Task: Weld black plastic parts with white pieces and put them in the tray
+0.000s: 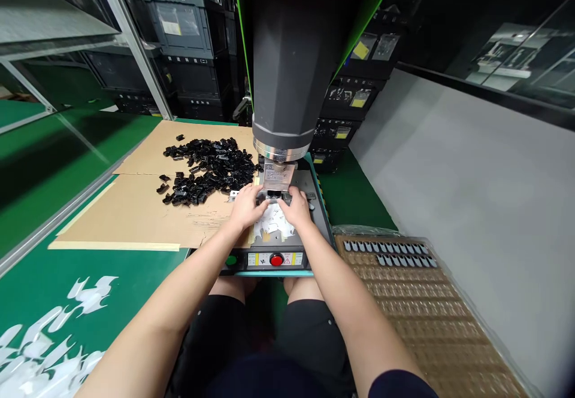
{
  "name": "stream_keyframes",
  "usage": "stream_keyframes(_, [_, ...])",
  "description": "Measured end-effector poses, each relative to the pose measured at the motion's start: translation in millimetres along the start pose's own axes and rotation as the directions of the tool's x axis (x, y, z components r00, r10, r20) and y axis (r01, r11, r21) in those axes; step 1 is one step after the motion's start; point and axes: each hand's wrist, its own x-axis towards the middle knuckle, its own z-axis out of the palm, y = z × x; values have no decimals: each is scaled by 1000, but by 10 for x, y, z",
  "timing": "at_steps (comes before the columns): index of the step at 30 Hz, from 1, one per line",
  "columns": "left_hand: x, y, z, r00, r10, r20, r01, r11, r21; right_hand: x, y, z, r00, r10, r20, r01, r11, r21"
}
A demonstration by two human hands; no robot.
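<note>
Your left hand [245, 206] and right hand [296, 208] flank a small part [274, 194], located under the labelled block [278, 175] of the machine head [284, 87]. The part appears black, mostly hidden. Your 2 thumbs point inward; whether your fingers grip it cannot be told. White pieces [274, 219] lie nearer you.
</note>
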Motion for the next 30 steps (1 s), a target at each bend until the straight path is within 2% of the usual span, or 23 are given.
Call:
stream_keyframes(3, [242, 9, 9, 994, 12, 109, -11, 1000, -4, 178, -19, 67, 997, 40, 65, -39, 999, -12])
stream_keyframes(6, [387, 19, 37, 983, -19, 183, 29, 998, -51, 293, -31, 133, 995, 63, 76, -65, 998, 13])
stream_keyframes(9, [456, 8, 57, 985, -42, 170, 79, 973, -218, 367, -47, 150, 991, 113, 74, -120, 988, 95])
stream_keyframes(11, [434, -7, 64, 987, -64, 145, 113, 926, -361, 369, -43, 127, 989, 129, 76, -141, 972, 189])
stream_keyframes(13, [318, -18, 64, 983, -143, 116, 183, 847, -500, 293, -19, 90, 990, 129, 65, -143, 932, 332])
stream_keyframes(16, [-44, 16, 50, 945, -293, 144, 308, 657, -688, -11, 17, 43, 987, 157, 32, -147, 812, 565])
stream_keyframes(18, [-358, 100, 25, 929, -321, 184, 337, 531, -778, -313, -10, 27, 985, 165, 43, -152, 731, 665])
stream_keyframes(21, [-783, 310, -29, 932, -309, 192, 311, 406, -859, -780, -165, 0, 992, 98, 79, -124, 644, 755])
stream_keyframes(25, [-1099, 563, -96, 941, -290, 173, 264, 309, -914, -1187, -415, -74, 997, 44, 56, -72, 620, 781])
stream_keyframes(30, [-1236, 645, -139, 939, -282, 198, 276, 270, -922, -1371, -492, -140, 999, 34, 20, -38, 655, 755])
